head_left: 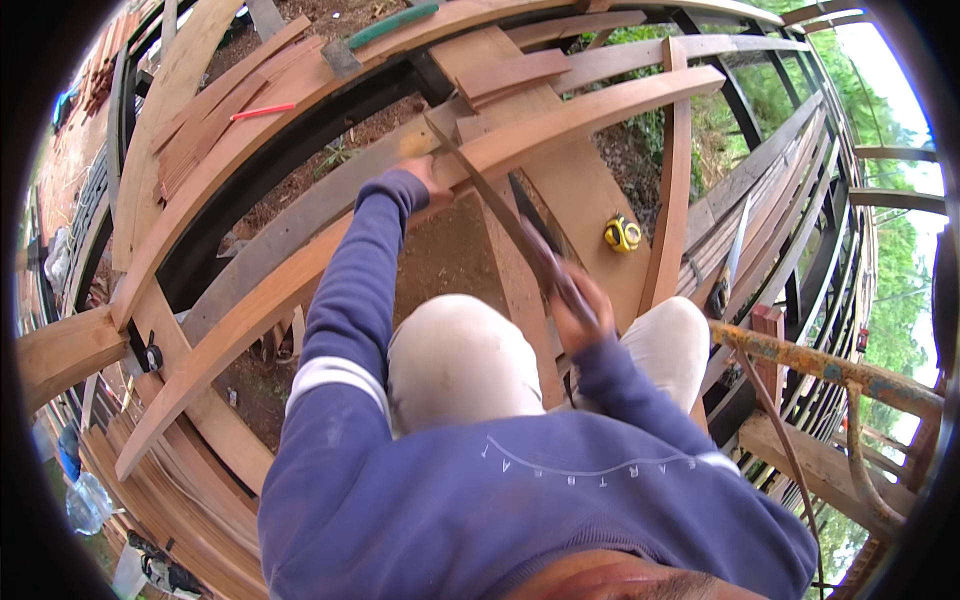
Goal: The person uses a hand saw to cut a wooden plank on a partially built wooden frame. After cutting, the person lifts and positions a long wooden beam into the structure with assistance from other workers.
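A long reddish wooden beam (600, 110) runs from the lower left to the upper right in front of my knees. My left hand (428, 182) is closed on this beam, just left of the saw. In my right hand (585, 308), near my right knee, is the handle of a handsaw (500, 212). Its dark blade slants up and leftward, lying against the beam beside my left hand. I cannot tell how deep the blade sits in the wood.
A yellow tape measure (621, 234) lies on a wide board (575, 160) to the right. Farther left are a red pencil (262, 112) and a green-handled hammer (392, 26). Another saw (738, 245) rests on stacked planks. A rusty pipe frame (790, 352) stands at right.
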A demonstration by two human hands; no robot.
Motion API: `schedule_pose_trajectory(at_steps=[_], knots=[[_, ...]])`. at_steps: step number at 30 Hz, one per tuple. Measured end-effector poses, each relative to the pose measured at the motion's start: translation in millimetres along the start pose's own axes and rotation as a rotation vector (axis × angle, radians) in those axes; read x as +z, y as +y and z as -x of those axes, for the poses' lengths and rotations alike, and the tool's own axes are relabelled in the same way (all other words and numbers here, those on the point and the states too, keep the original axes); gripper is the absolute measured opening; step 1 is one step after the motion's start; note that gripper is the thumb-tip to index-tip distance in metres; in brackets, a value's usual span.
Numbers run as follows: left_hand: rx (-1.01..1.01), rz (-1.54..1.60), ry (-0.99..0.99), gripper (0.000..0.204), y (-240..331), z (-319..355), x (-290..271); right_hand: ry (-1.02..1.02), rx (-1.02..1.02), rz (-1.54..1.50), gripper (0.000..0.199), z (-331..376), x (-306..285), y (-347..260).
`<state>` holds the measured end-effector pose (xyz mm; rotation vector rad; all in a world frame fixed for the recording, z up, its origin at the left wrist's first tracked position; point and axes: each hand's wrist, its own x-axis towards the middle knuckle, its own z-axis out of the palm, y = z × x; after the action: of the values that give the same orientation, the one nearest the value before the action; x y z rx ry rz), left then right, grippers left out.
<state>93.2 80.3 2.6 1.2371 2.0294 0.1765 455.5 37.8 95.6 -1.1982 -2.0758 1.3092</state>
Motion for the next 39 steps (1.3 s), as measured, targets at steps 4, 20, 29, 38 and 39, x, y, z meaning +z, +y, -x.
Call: schedule_pose_trajectory(at_steps=[4, 20, 29, 38, 39], knots=[[-0.022, -0.031, -0.009, 0.074, -1.2, 0.5, 6.2, -0.014, -0.011, -0.048, 0.044, 68.7, -57.2, -17.5], [-0.053, -0.085, -0.041, 0.082, 4.7, 12.5, 18.9, 0.052, -0.079, 0.030, 0.043, 5.4, -5.0, 0.6], [-0.078, -0.116, -0.043, 0.082, -5.0, 9.1, 10.9, -0.041, -0.120, -0.005, 0.054, 38.3, -40.9, 1.7], [-0.063, -0.144, -0.051, 0.084, 24.6, 3.2, 12.5, 0.034, 0.024, -0.081, 0.051, -79.7, 42.7, 7.4], [-0.052, -0.135, -0.055, 0.084, 22.0, 2.3, 11.8, -0.006, 0.076, -0.093, 0.051, -68.4, 33.0, 9.8]])
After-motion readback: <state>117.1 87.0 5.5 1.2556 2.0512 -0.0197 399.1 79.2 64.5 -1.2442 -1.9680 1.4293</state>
